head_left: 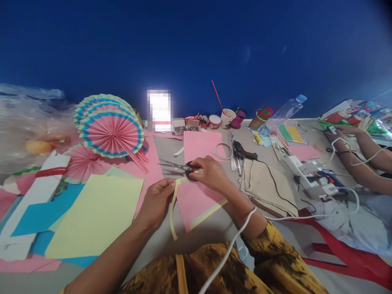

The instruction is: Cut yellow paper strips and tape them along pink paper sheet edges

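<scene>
My left hand (157, 200) pinches yellow paper strip (172, 212)
Long end trailing left of pink paper sheet (199, 201); right hand (211, 173) grips black-handled scissors (187, 168)

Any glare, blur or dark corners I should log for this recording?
Head view: a bright pixelated patch glows against the blue wall; clear plastic at the left edge looks smeared; the upper right corner darkens. Same view: the left hand, right hand and scissors read fairly clearly.
</scene>
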A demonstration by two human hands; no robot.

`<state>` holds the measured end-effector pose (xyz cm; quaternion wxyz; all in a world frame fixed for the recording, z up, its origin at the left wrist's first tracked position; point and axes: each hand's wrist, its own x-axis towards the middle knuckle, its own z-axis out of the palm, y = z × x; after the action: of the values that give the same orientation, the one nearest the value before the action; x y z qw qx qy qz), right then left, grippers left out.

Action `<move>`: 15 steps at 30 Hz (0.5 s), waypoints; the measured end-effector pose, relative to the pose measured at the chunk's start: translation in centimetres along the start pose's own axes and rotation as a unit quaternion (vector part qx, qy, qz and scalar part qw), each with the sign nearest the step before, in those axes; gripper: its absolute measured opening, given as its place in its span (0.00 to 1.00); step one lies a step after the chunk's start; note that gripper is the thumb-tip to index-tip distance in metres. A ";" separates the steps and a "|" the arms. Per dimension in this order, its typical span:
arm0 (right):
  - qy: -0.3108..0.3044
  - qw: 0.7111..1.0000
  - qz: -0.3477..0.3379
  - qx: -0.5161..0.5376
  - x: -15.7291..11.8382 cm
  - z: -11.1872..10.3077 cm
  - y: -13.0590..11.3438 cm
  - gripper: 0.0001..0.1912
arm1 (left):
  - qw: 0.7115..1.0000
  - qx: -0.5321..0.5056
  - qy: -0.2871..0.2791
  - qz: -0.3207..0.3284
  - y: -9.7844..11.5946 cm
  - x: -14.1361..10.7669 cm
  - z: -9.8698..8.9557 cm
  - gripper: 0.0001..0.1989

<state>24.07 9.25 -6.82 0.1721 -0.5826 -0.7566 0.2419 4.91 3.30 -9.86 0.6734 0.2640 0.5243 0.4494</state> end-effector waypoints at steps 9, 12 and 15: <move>0.067 0.985 0.075 -0.142 4.4 -1.9 3.8 0.13 | 1.000 -0.009 0.006 0.003 0.1 0.1 0.3 0.19; 0.048 0.979 0.106 -0.166 4.8 -1.4 4.8 0.13 | 1.000 -0.016 0.007 0.003 0.3 0.0 0.4 0.20; 0.078 0.975 0.131 -0.163 4.7 -0.7 4.9 0.18 | 1.000 -0.018 0.008 0.007 0.4 -0.2 0.4 0.20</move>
<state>27.16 14.89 -9.12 0.0998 -0.7141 -0.6871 0.0898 5.16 3.37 -9.36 0.6710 0.2521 0.5196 0.4651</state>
